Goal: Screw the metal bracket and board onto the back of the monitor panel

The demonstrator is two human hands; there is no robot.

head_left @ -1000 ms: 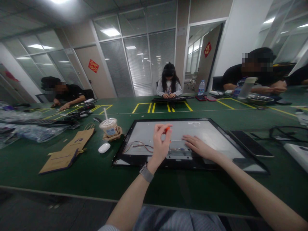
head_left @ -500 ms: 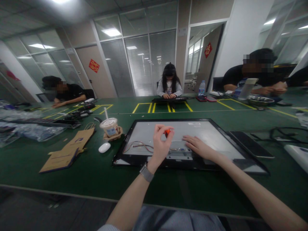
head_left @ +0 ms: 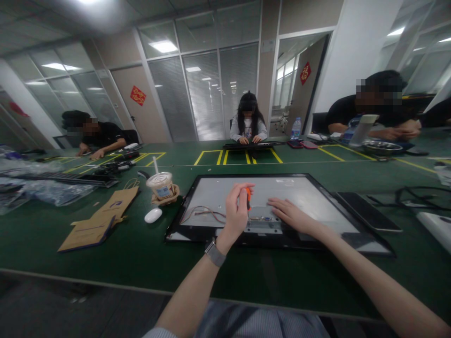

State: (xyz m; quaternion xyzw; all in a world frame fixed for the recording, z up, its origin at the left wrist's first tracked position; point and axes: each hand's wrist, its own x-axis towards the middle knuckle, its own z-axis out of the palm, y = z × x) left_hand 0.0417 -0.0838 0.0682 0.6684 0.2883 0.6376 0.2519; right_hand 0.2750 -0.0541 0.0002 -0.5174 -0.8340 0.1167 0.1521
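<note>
An orange and black screwdriver [head_left: 248, 197] stands nearly upright in my left hand [head_left: 236, 209], which is closed round its handle. Its thin shaft points down at the metal bracket with the connector ports [head_left: 262, 219] near the front of the panel; whether the tip touches is too small to tell. My right hand [head_left: 291, 214] lies flat, fingers stretched, on the grey back of a black-framed display panel [head_left: 211, 192]. Left of the bracket, thin coloured wires [head_left: 204, 210] curl over the panel.
Left of the panel are a drink cup [head_left: 162, 188] with a straw, a white mouse-shaped case [head_left: 153, 216] and a brown paper bag [head_left: 102, 216]. A dark flat slab [head_left: 366, 211] and black cables [head_left: 416, 195] lie right. Several people sit round the green table [head_left: 141, 263].
My left hand has turned, and its fingers have closed further round the screwdriver, whose handle and shaft show more now. My right hand has stayed in place.
</note>
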